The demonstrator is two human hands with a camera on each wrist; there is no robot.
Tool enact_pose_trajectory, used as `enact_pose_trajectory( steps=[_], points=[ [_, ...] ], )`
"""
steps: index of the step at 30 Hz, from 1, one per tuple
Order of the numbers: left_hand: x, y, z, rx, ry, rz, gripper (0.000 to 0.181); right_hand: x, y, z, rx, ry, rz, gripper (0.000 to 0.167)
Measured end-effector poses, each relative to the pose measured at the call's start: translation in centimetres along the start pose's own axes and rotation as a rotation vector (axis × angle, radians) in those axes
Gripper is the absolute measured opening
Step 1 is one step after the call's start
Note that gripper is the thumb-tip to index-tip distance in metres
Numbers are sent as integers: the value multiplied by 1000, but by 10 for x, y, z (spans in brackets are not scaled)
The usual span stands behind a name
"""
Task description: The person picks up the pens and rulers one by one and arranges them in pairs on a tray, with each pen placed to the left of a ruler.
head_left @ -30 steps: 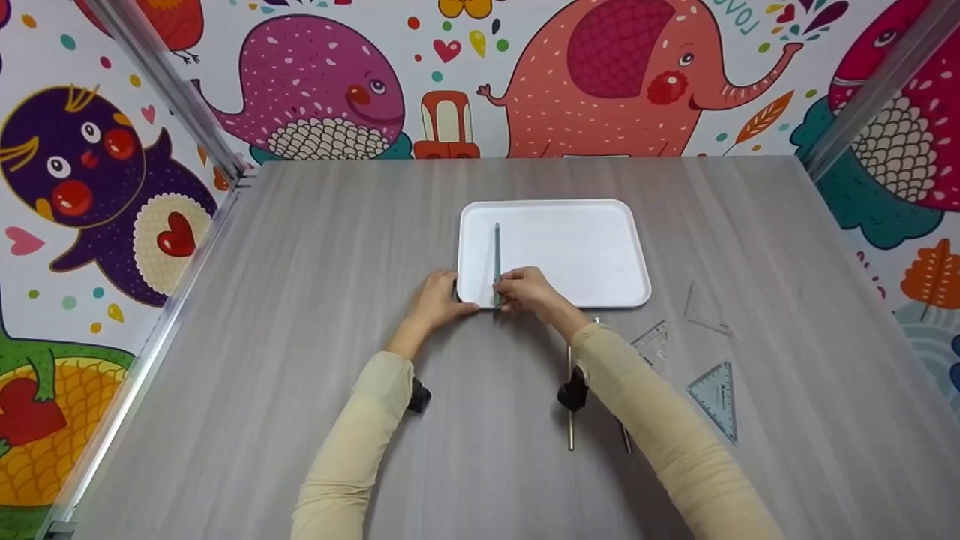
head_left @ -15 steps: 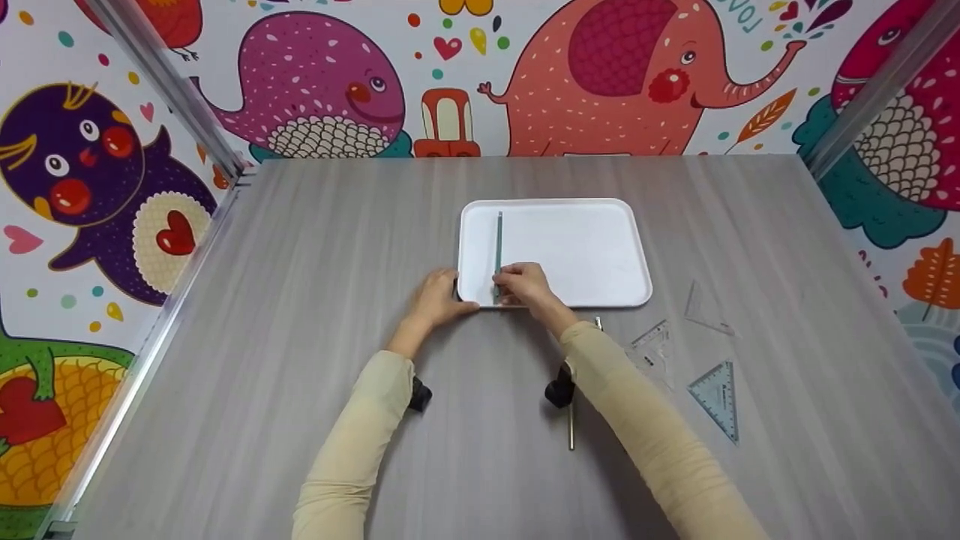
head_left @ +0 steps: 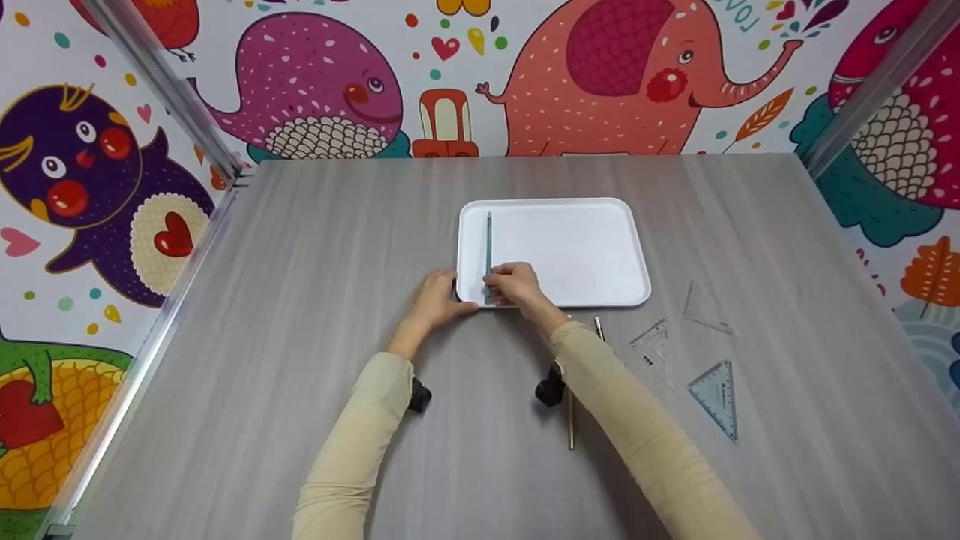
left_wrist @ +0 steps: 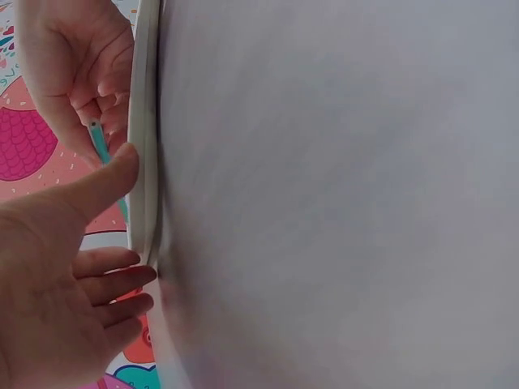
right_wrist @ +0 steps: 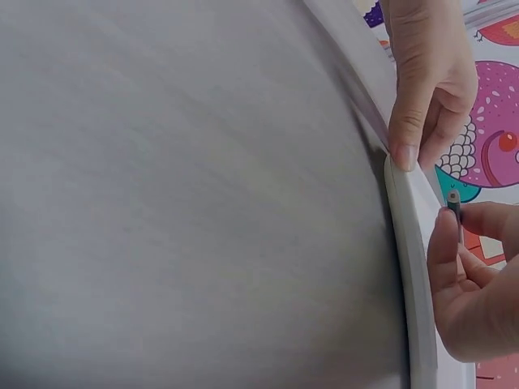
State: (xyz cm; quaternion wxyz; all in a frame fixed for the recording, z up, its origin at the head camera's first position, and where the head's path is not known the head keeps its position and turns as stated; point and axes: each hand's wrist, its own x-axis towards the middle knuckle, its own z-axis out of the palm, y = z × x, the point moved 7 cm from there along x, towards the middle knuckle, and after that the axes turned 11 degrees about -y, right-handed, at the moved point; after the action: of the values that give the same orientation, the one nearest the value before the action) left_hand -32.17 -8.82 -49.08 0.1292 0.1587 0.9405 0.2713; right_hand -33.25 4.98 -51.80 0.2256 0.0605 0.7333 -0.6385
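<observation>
A teal pencil (head_left: 489, 244) lies lengthwise near the left side of the white tray (head_left: 585, 300), its far end toward the tray's back edge. My right hand (head_left: 517, 284) pinches its near end between thumb and fingers; the right wrist view shows the pencil's tip (right_wrist: 454, 196) poking out of the pinch. At the tray's front left corner is my left hand (head_left: 437, 300), thumb on the rim and fingers along the outer side. In the left wrist view the left hand's (left_wrist: 65, 284) thumb touches the tray rim (left_wrist: 144, 162) and its fingers are fairly straight.
Right of the tray's front lie two clear set squares (head_left: 705, 309) (head_left: 654, 345) and a bluish set square (head_left: 718, 397). A gold-coloured pencil (head_left: 571, 424) and a dark one (head_left: 598, 328) lie partly under my right forearm. A printed wall stands behind the table (head_left: 337, 225).
My right hand has moved slightly left and away from me with the pencil, which now stands closer to the tray's left side. My left hand has stayed at the corner.
</observation>
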Motion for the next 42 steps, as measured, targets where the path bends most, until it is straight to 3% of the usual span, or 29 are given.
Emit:
enact_pose_trajectory(
  steps=[19, 25, 42],
  points=[
    [-1, 0, 1, 5, -5, -4, 52, 3, -3, 3, -119, 18, -45, 18],
    [-1, 0, 0, 5, -2, -14, 53, 6, -7, 2, -198, 43, -61, 18],
    [-1, 1, -2, -3, 19, 35, 49, 4, -17, 3, -382, 131, -80, 20]
  ],
)
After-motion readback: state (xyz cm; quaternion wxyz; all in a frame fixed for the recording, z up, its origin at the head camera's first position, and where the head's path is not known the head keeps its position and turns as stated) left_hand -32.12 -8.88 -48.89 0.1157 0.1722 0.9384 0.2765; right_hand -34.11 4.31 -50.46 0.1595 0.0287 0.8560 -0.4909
